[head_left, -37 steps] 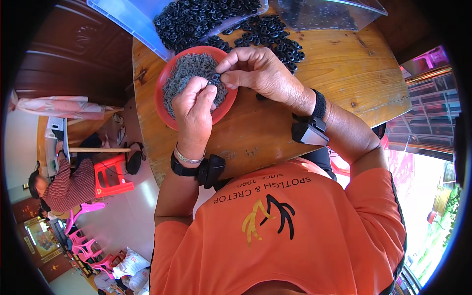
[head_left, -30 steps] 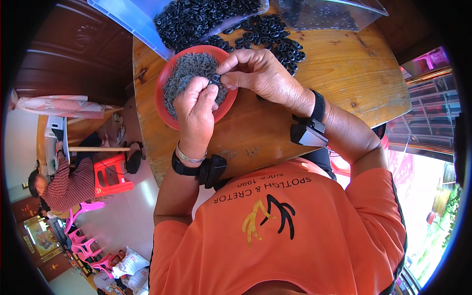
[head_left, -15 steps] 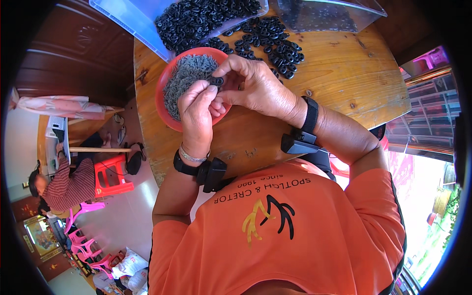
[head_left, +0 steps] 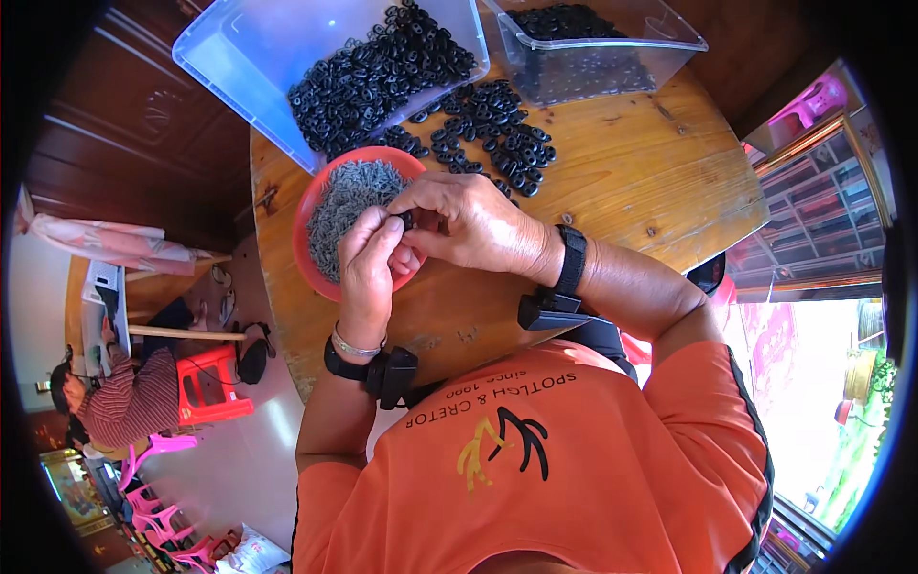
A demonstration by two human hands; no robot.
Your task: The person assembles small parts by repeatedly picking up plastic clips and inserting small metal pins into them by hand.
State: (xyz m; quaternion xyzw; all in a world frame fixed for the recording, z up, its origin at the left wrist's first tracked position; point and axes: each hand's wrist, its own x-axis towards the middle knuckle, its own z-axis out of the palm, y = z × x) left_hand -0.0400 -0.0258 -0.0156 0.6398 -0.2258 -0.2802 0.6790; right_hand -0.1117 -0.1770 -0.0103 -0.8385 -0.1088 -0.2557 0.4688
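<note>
Over the near right side of a red bowl (head_left: 303,251), my two hands meet with fingertips pinched together. Between them is a small black oval piece (head_left: 406,220) with holes, partly covered by the fingers. My left hand (head_left: 366,258) grips it from the left, thumb on top. From the right, my right hand (head_left: 475,222) pinches the same piece with thumb and forefinger. Many thin grey screw-like pieces (head_left: 352,206) fill the bowl. Whether a grey piece is also between my fingers is hidden.
Loose black oval pieces (head_left: 492,129) lie on the wooden table (head_left: 631,163) beyond my hands. A clear bin (head_left: 229,72) of them tips toward the table at the far left; another clear bin (head_left: 612,72) stands right of it. A person (head_left: 129,397) sits left, near a red stool (head_left: 215,383).
The view has shifted, so the table and hands sit lower and more of both bins shows. My hands keep their pinch on the black piece, with slight finger movement.
</note>
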